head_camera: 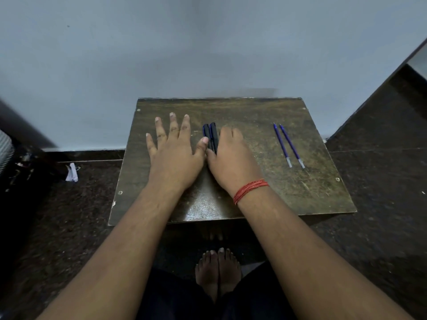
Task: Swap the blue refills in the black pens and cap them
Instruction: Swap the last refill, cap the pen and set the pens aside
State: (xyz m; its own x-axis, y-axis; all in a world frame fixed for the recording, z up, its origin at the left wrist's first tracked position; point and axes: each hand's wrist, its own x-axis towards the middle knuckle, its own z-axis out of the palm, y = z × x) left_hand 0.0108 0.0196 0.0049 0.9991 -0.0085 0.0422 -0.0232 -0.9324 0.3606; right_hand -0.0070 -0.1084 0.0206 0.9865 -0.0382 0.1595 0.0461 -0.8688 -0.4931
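- The left hand lies flat on the wooden board, fingers spread wide, holding nothing.
- The right hand rests curled over the near ends of two black pens; whether it actually grips them cannot be told.
- The pens lie side by side between the hands.
- Two blue refills lie parallel, well right of the right hand.
- No writing can be read on the pens.

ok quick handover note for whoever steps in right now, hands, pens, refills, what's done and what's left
Left hand: flat on the table, open, holding nothing.
Right hand: fingers curled over the two black pens, which lie side by side mid-table; a firm grip cannot be confirmed.
Two blue refills: loose on the right, untouched.
Done: nothing visible.
Left: open both pens, swap refills, cap them.
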